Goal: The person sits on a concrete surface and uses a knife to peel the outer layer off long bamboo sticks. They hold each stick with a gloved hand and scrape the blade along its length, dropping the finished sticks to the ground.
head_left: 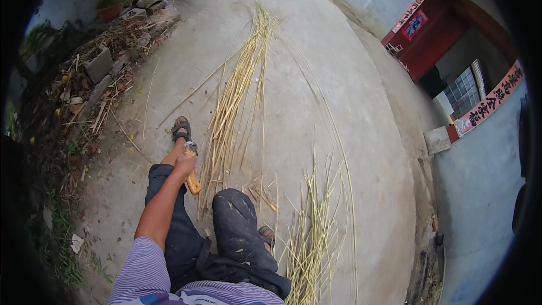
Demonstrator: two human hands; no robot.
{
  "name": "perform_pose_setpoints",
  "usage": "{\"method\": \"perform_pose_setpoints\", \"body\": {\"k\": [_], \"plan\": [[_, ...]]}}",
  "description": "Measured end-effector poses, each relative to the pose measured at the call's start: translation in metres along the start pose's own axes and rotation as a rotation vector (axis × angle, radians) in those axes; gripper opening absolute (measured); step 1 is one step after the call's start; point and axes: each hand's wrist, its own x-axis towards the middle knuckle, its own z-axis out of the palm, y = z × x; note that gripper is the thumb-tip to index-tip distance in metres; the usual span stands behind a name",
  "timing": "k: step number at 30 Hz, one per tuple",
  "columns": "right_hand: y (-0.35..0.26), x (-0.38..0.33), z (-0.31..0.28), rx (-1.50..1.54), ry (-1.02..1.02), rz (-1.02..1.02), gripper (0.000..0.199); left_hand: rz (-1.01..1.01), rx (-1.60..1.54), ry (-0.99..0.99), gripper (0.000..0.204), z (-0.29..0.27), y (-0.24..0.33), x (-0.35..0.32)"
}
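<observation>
My left hand (185, 165) is closed round a wooden-handled tool (193, 183). The handle's orange-brown butt sticks out below the fist, and a short grey part shows above it; I cannot make out what kind of tool it is. Just right of this hand a long bundle of pale yellow stalks (240, 87) lies on the concrete, its far tips spread out. A second heap of greener, thinner stalks (313, 226) lies nearer, right of my bent knee (237, 226). My right hand is out of sight.
Short stalk bits (262, 196) lie by my knee, and one long thin stalk (339, 141) curves along the right. Rubble and dry litter (104, 73) line the left edge. A potted plant (110, 11) stands far left; a blue-grey wall (480, 181) bounds the right.
</observation>
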Motion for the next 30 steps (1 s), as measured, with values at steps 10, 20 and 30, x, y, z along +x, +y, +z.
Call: {"method": "perform_pose_setpoints", "body": {"k": [10,20,30], "plan": [[0.015,0.005,0.001,-0.053,-0.014,-0.039,0.036,0.025,-0.013,-0.08,0.027,-0.011,-0.027,0.027],[0.0,0.056,-0.036,-0.149,0.224,-0.613,0.039,0.038,0.028,-0.058,0.023,-0.004,0.009,-0.019],[-0.017,0.053,-0.216,-0.982,0.142,-0.943,0.019,0.031,0.106,-0.116,0.031,0.009,0.023,-0.045]]}}
